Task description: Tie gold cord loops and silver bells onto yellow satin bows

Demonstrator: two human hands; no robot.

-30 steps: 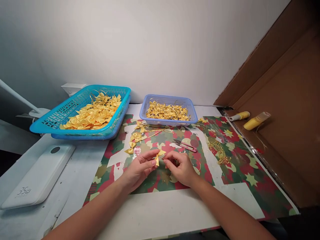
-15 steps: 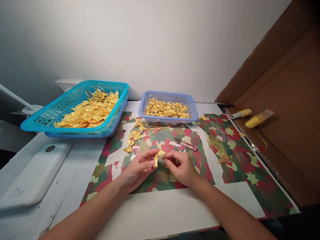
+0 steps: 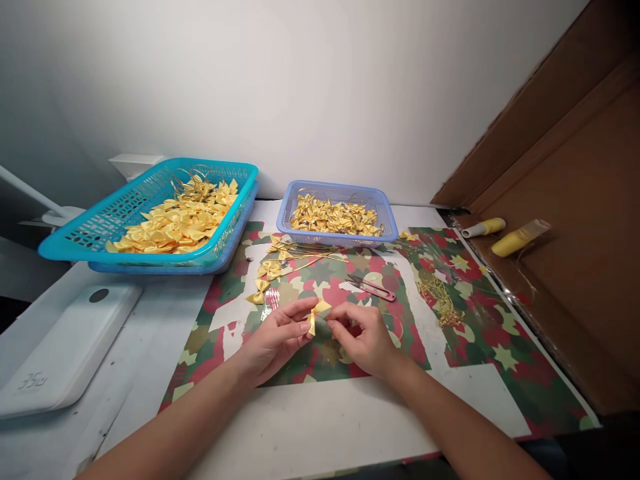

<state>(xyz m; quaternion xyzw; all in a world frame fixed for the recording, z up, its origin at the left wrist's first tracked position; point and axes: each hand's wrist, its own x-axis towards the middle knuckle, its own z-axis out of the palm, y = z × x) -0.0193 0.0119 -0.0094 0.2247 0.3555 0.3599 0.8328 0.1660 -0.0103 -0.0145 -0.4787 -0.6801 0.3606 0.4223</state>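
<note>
A yellow satin bow [image 3: 315, 317] is pinched between the thumb and fingers of my left hand [image 3: 287, 331], over the patterned sheet. Close on its right, my right hand [image 3: 361, 335] is closed, thumb against forefinger, on a thin cord that reaches toward the bow; most of the cord is hidden by the fingers. Beyond my hands lie pink-handled thread snips [image 3: 373, 288]. Up and to the left, several finished-looking bows [image 3: 271, 269] rest on the sheet with gold cords [image 3: 315, 252] trailing right.
A turquoise basket [image 3: 70, 248] heaped with yellow bows stands at the left, a smaller blue-violet basket [image 3: 387, 212] at the back. A white power bank [image 3: 65, 353] lies left. Gold cord scraps [image 3: 440, 300] and two yellow thread spools [image 3: 520, 239] are at the right, beside a cardboard wall [image 3: 565, 167].
Both hands keep nearly the same place and grip on the bow and the cord. Only the camera view has shifted slightly.
</note>
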